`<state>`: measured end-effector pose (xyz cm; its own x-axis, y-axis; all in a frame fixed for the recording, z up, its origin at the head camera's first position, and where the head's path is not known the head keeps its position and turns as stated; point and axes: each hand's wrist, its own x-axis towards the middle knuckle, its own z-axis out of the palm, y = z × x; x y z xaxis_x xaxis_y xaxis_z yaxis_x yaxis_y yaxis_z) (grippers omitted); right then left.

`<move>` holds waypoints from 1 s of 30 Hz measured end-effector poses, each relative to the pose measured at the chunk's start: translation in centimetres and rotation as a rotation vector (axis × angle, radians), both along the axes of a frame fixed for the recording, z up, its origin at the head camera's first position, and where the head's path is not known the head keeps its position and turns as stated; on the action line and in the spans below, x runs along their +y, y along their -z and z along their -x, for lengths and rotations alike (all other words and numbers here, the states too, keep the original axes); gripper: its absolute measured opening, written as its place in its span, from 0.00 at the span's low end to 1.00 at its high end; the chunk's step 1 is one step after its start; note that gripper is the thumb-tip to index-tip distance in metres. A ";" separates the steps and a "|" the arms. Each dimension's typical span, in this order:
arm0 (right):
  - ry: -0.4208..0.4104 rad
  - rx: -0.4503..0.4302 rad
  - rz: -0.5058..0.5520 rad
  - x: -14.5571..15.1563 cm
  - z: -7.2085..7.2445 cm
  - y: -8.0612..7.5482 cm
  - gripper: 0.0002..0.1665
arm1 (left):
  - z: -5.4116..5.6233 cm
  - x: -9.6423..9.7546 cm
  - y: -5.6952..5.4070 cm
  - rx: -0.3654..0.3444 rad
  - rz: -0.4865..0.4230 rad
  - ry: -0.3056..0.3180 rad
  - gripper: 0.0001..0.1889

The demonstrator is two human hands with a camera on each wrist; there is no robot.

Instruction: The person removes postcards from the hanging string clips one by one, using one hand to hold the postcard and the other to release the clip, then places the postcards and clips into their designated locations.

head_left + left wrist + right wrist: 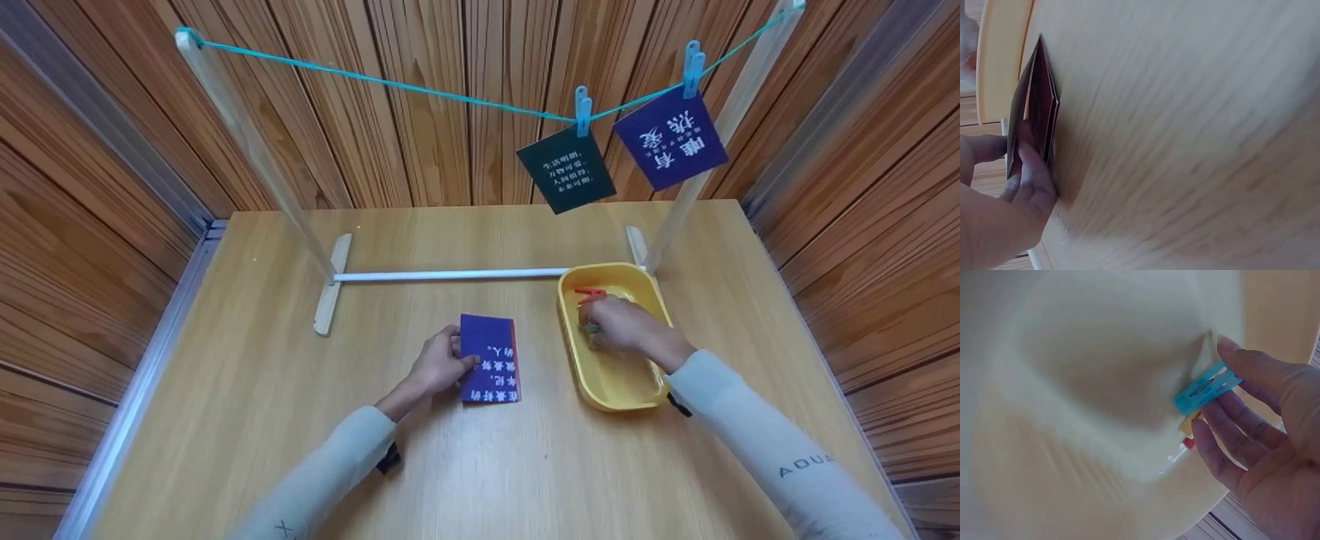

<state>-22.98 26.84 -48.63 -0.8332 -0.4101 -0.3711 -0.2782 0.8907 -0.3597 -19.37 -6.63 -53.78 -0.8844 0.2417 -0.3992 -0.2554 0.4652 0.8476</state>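
Observation:
My left hand (pixel 435 366) grips dark blue cards (pixel 487 360) with white writing close over the table, thumb on top and fingers underneath. In the left wrist view the cards (pixel 1050 112) are seen edge-on, slightly fanned, with fingers reaching between them. Inside the yellow basket (pixel 568 352), my right hand (pixel 624 324) pinches a light blue clothespin (pixel 1204 389) between thumb and fingers. Beneath it, a yellow clothespin (pixel 1189 422) and a bit of red (pixel 1188 443) show. A red clothespin (pixel 590 294) lies near the basket's far end.
A turquoise line (pixel 375 79) sags between two wooden posts (pixel 255 150) behind. Blue clothespins (pixel 583 112) hold a dark green card (pixel 568 172) and a purple card (pixel 671 141) on its right half. A white rod (pixel 450 275) joins the stand's feet. Wood-patterned walls surround the table.

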 end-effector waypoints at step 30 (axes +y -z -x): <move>0.010 0.082 -0.092 0.3 0.0 0.7 0.15 | -1.0 0.2 0.3 0.279 0.481 0.111 0.44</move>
